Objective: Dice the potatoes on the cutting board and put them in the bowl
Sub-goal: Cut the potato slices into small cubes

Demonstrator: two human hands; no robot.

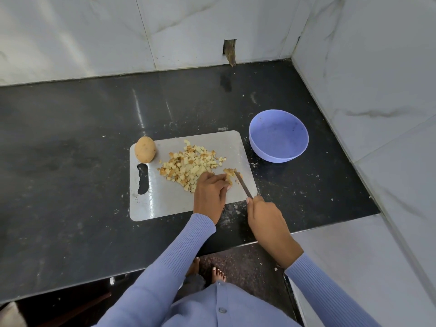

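A grey cutting board [165, 204] lies on the black counter. A whole potato [144, 149] sits at its far left corner. Diced potato pieces [188, 164] are heaped in the board's middle. My left hand [210, 192] holds down a small stack of potato strips [230, 175] near the board's right edge. My right hand [264, 215] grips a knife [243, 185] whose blade rests against those strips. The blue bowl [278, 135] stands to the right of the board; I see no potato in it.
White marble walls close the counter at the back and the right. The black counter [70, 149] stretches wide to the left of the board. Its front edge runs just below my wrists, with the floor and bare feet beneath.
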